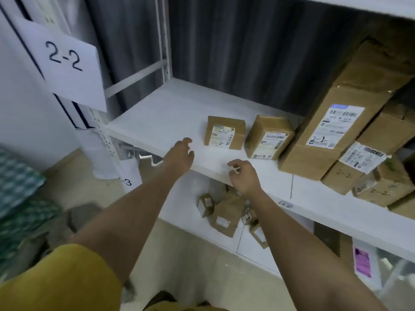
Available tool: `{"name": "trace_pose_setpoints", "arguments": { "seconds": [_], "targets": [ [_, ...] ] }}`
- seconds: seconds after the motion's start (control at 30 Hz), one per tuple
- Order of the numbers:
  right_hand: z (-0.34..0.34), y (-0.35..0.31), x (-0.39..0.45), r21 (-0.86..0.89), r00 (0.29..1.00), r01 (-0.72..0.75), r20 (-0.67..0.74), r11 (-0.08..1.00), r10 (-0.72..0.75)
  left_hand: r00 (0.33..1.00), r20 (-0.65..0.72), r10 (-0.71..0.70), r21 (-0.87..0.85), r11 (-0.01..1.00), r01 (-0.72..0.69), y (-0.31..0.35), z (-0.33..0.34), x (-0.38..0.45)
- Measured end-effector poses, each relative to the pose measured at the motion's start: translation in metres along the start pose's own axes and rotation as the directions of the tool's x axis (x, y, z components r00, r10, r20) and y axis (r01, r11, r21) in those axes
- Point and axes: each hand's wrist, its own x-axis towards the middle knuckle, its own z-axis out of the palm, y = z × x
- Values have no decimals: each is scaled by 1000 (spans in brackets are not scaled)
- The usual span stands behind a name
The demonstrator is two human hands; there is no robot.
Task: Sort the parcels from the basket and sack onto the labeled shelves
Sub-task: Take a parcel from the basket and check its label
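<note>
Hands empty — my left hand (179,153) and right hand (243,176), grips loosely open, hover mid-frame above the shelf (166,117) near a small parcel (224,132).

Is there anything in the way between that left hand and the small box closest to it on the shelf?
Nothing visible. The left hand hovers empty over the shelf, and only bare white board lies between its fingertips and the small box. The next box stands on the far side, to the right.

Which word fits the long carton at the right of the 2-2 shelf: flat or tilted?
Tilted. The long carton slants upward to the right, its lower end on the shelf and its raised part leaning over the stacked boxes.
</note>
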Motion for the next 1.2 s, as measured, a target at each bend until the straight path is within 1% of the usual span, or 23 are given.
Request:
{"name": "trace_pose_setpoints", "arguments": {
  "seconds": [0.07, 0.17, 0.2, 0.23, 0.33, 0.37, 0.43, 0.5, 0.57, 0.63, 0.7, 0.8, 0.9, 0.97, 1.03, 1.1, 1.13, 1.2],
  "targets": [
    [15, -21, -3, -9, 997, 67, 38, 998, -67, 998, -28, -47, 1, 999, 47, -19, -14, -15],
    [46, -57, -10, -22, 981, 160, 112, 987, -156, 989, -87, -118, 63, 990, 123, -50, -39, -41],
    [58, -69, -13, -27, 974, 189, 135, 982, -184, 983, -108, -147, 61, 986, 154, -61, -49, -52],
    [73, -83, -17, -28, 965, 218, 159, 976, -211, 975, -125, -184, 27, 982, 189, -73, -61, -63],
    [121, -124, -38, -27, 932, 284, 244, 958, -269, 942, -150, -301, -165, 947, 276, -118, -99, -101],
    [139, -139, -48, -27, 921, 298, 273, 954, -280, 930, -161, -331, -205, 933, 297, -134, -113, -116],
    [176, -171, -72, -25, 901, 310, 327, 951, -285, 901, -189, -390, -236, 909, 344, -167, -143, -147],
    [215, -203, -100, 14, 878, 306, 383, 952, -288, 872, -222, -437, -247, 890, 384, -201, -174, -180],
    [255, -236, -129, 53, 847, 303, 442, 951, -295, 844, -241, -479, -241, 872, 426, -235, -208, -217],
    [293, -269, -159, 89, 810, 335, 482, 938, -335, 816, -263, -515, -234, 854, 464, -268, -241, -253],
    [327, -301, -187, 141, 765, 377, 510, 916, -393, 780, -294, -552, -227, 833, 504, -301, -270, -289],
    [373, -341, -228, 181, 691, 399, 586, 899, -425, 693, -345, -633, -264, 774, 576, -342, -308, -343],
    [410, -377, -262, 255, 625, 348, 653, 902, -426, 600, -382, -702, -341, 711, 615, -378, -337, -391],
    [428, -400, -278, 273, 596, 325, 685, 906, -420, 537, -392, -747, -435, 665, 607, -401, -354, -416],
    [448, -420, -286, 272, 581, 315, 702, 909, -411, 472, -402, -784, -503, 621, 602, -422, -372, -434],
    [469, -438, -287, 283, 582, 292, 706, 914, -404, 423, -406, -810, -543, 587, 601, -440, -388, -443],
    [479, -449, -287, 285, 586, 289, 702, 914, -404, 413, -411, -813, -562, 582, 588, -449, -396, -445],
    [499, -471, -283, 289, 598, 283, 693, 915, -403, 415, -413, -811, -569, 586, 578, -468, -412, -444]
  ]
}}
